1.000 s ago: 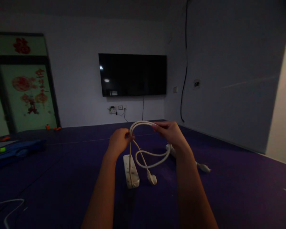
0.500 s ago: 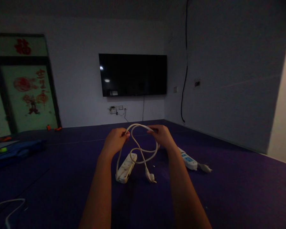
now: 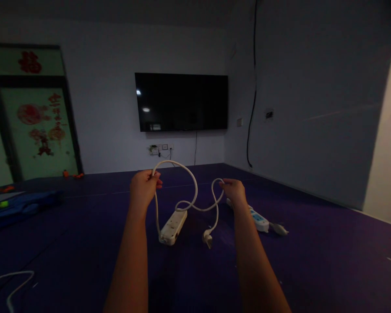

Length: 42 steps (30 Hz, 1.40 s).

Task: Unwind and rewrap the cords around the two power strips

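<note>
A white power cord (image 3: 195,182) arches and loops between my two hands. My left hand (image 3: 145,184) pinches it near the end that runs down to a white power strip (image 3: 173,227) on the purple surface. Further along, my right hand (image 3: 233,191) grips the cord, its fingers closed at a small bend. From there the cord drops to a white plug (image 3: 207,238), which hangs low between my forearms; whether it touches the surface I cannot tell. Partly behind my right forearm lies a second power strip with blue socket faces (image 3: 259,221).
Beside the second strip lies a greyish plug (image 3: 279,229). Another white cable (image 3: 19,274) curls at the lower left. Blue cloth (image 3: 32,204) lies at the left, with small orange things (image 3: 73,174) near the door. A television (image 3: 182,102) hangs on the far wall.
My hands have moved apart, the left one leftward, the right one rightward and slightly down. The single coil between them has opened into a wider arch, and the plug has swung slightly.
</note>
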Motion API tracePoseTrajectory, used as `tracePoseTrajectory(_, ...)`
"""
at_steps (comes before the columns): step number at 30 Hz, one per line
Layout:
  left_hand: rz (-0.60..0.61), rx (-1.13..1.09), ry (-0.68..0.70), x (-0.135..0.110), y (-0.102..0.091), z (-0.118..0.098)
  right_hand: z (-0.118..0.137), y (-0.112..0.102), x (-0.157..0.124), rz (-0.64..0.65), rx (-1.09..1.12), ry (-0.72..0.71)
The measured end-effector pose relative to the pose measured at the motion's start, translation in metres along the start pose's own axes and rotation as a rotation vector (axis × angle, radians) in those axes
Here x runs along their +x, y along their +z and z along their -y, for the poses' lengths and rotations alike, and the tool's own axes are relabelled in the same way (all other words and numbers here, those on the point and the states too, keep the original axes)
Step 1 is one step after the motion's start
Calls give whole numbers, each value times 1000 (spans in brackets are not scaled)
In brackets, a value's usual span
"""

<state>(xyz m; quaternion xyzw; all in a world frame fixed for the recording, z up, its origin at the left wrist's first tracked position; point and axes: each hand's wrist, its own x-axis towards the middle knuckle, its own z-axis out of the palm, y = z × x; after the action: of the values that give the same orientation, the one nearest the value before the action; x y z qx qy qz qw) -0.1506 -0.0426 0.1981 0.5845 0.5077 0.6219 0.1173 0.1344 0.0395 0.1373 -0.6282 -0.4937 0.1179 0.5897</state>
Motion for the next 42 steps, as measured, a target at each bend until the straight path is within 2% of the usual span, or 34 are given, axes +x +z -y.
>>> tracePoseTrajectory(6,-79,-139,8,-9,0,-16,-16,14,-6,54,-100,-31)
tracePoseTrajectory(9,-120,-229,-7,-12,1,-23,-3,13,-10,25,-137,-74)
tracePoseTrajectory(12,-137,-297,-4,-12,1,-25,25,1,-18,32,-136,-162)
tracePoseTrajectory(13,-135,-311,3,-11,2,-25,36,-3,-22,138,-105,-240)
tracePoseTrajectory(16,-155,-326,27,-9,3,-22,67,-12,-43,654,78,-406)
tracePoseTrajectory(18,-190,-330,50,-8,4,-21,82,-9,-60,987,68,-439)
tracePoseTrajectory(20,-231,-330,69,-8,4,-21,92,3,-77,1202,-91,-396)
tracePoseTrajectory(22,-280,-319,80,-10,3,-24,100,20,-94,1216,-306,-471)
tracePoseTrajectory(24,-336,-319,81,-12,2,-27,107,37,-111,1154,-531,-577)
tracePoseTrajectory(26,-387,-361,73,-14,0,-31,112,51,-124,1117,-722,-579)
tracePoseTrajectory(29,-446,-471,64,-17,0,-36,114,62,-133,1061,-866,-563)
tracePoseTrajectory(32,-490,-558,75,-17,0,-39,110,61,-126,1029,-879,-606)
tracePoseTrajectory(36,-511,-603,92,-18,1,-42,102,53,-110,975,-791,-713)
tracePoseTrajectory(42,-545,-623,195,-17,-1,-45,86,60,-96,891,-492,-880)
